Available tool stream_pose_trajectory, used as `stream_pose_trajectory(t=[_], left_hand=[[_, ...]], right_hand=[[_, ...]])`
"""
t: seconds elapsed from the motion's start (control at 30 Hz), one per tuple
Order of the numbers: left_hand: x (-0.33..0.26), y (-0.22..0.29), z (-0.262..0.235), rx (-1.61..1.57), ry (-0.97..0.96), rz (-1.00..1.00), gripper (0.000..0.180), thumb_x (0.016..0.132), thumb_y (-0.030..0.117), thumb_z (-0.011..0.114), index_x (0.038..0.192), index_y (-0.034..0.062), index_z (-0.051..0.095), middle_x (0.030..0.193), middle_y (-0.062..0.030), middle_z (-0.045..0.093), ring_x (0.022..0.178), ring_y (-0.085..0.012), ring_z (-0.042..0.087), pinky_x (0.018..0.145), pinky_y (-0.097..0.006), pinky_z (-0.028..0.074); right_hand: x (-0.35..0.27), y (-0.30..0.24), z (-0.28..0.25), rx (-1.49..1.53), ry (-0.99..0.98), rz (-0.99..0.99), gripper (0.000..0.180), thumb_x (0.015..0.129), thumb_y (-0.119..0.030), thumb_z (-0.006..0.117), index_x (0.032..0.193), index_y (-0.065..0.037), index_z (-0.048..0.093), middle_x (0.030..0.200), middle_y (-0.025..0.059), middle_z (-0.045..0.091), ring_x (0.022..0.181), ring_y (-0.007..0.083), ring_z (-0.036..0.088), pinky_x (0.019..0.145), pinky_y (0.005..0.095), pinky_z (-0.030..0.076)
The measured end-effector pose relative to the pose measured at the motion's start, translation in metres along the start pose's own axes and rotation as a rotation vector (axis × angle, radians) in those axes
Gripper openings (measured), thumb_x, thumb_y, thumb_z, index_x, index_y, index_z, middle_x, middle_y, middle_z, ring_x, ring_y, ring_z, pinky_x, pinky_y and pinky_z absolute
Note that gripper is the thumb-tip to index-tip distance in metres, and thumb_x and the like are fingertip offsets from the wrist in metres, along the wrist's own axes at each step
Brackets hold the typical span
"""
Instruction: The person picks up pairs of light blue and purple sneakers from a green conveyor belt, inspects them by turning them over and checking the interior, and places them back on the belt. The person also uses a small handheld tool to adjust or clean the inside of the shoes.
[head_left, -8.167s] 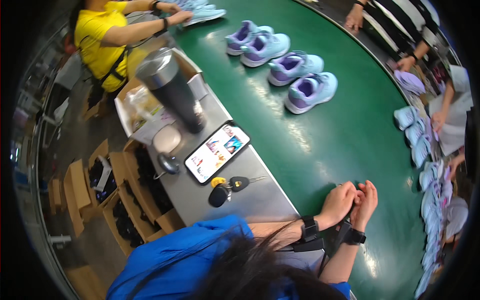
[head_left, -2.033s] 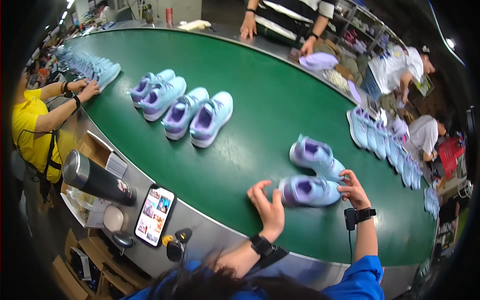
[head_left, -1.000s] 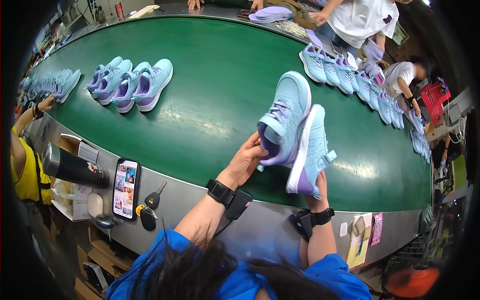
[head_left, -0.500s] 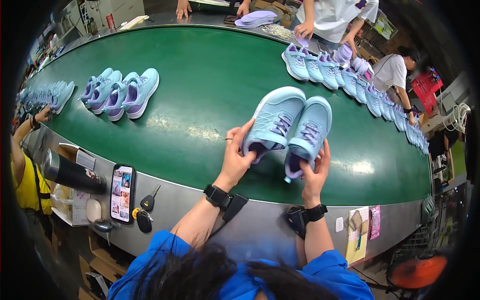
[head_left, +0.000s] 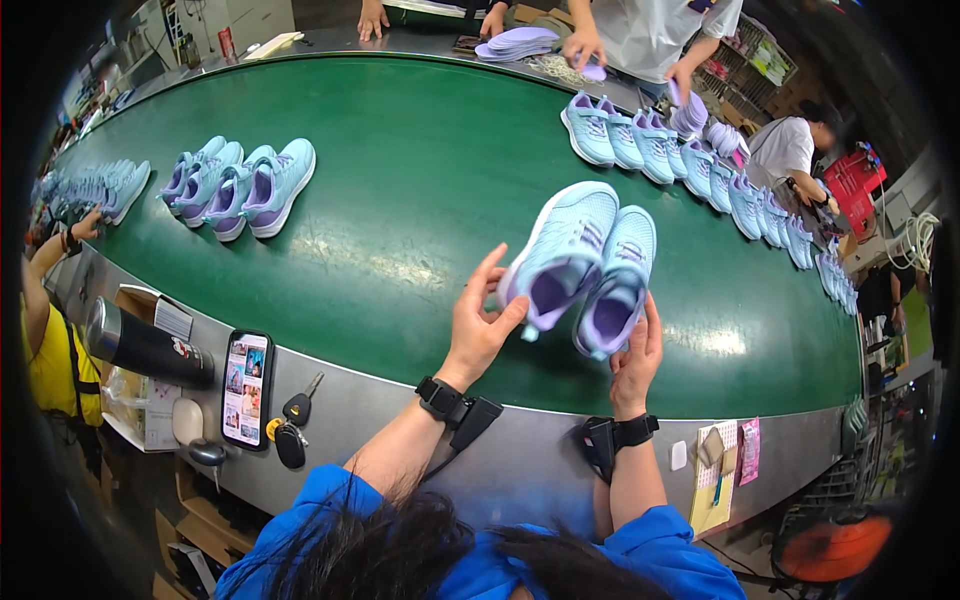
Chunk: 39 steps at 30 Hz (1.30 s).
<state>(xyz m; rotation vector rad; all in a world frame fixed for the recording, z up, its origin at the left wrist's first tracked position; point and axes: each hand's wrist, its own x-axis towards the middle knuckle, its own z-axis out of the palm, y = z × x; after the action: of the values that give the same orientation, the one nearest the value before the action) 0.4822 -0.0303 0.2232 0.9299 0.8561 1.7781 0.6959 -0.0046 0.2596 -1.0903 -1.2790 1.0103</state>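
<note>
Two light blue sneakers with purple linings lie side by side on the green conveyor belt (head_left: 400, 200), toes pointing away from me. My left hand (head_left: 480, 325) touches the heel of the left sneaker (head_left: 562, 250), fingers spread. My right hand (head_left: 635, 355) cups the heel of the right sneaker (head_left: 618, 275). Both wrists wear black bands.
Two more pairs of sneakers (head_left: 240, 180) lie far left on the belt, and a long row of sneakers (head_left: 700, 165) runs along the far right edge. A phone (head_left: 246, 388), keys (head_left: 292, 430) and a dark flask (head_left: 145, 345) lie on the grey rim. Other people stand around the belt.
I reached for a pair on the belt, lifted both sneakers upright, then lowered them. They now lie flat side by side with my hands at their heels.
</note>
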Motion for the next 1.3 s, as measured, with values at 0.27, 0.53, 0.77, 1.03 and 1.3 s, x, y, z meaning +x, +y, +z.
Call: stream_pose_trajectory(t=[0.27, 0.53, 0.77, 1.03, 1.3], left_hand=[[0.0, -0.015, 0.0, -0.141, -0.13, -0.052, 0.047, 0.097, 0.023, 0.051, 0.133, -0.0048, 0.043, 0.134, -0.015, 0.048, 0.122, -0.0221, 0.048, 0.101, -0.037, 0.041], [0.0, -0.018, -0.008, 0.427, 0.336, -0.014, 0.026, 0.096, 0.022, 0.047, 0.107, 0.0056, 0.064, 0.093, -0.0051, 0.05, 0.084, -0.015, 0.044, 0.073, -0.028, 0.037], [0.003, -0.03, -0.015, 0.446, 0.564, -0.018, 0.019, 0.092, 0.02, 0.049, 0.094, 0.005, 0.059, 0.098, -0.0102, 0.047, 0.093, -0.0213, 0.044, 0.084, -0.034, 0.038], [0.006, -0.028, -0.017, 0.378, 0.683, 0.018, 0.015, 0.09, 0.017, 0.05, 0.094, 0.0032, 0.055, 0.097, -0.0124, 0.046, 0.096, -0.0248, 0.042, 0.086, -0.035, 0.036], [0.008, -0.034, -0.029, 0.239, 0.919, 0.028, 0.016, 0.091, 0.015, 0.046, 0.097, 0.0003, 0.048, 0.095, -0.0162, 0.047, 0.09, -0.0278, 0.045, 0.081, -0.038, 0.037]], right_hand=[[0.0, 0.008, -0.004, 0.083, -0.089, 0.01, 0.057, 0.097, -0.04, 0.044, 0.134, 0.003, 0.044, 0.127, 0.0137, 0.054, 0.108, 0.0181, 0.058, 0.041, 0.0167, 0.037], [0.008, 0.011, -0.021, -0.428, 0.1, 0.104, 0.025, 0.091, -0.02, 0.056, 0.109, -0.005, 0.065, 0.11, 0.0044, 0.061, 0.087, 0.0131, 0.056, 0.051, 0.0218, 0.04], [-0.016, -0.041, 0.028, -1.022, -0.075, -0.325, 0.032, 0.08, -0.026, 0.068, 0.109, -0.013, 0.063, 0.094, 0.0039, 0.06, 0.087, 0.0188, 0.054, 0.074, 0.033, 0.041], [-0.011, -0.028, 0.103, -1.401, -0.415, -0.41, 0.041, 0.065, -0.042, 0.078, 0.093, -0.013, 0.069, 0.085, 0.0114, 0.059, 0.091, 0.0294, 0.053, 0.079, 0.0404, 0.04], [0.046, -0.093, 0.21, -0.944, -0.57, -0.139, 0.043, 0.075, -0.046, 0.071, 0.093, -0.007, 0.07, 0.073, 0.0129, 0.066, 0.065, 0.024, 0.063, 0.061, 0.0336, 0.047]])
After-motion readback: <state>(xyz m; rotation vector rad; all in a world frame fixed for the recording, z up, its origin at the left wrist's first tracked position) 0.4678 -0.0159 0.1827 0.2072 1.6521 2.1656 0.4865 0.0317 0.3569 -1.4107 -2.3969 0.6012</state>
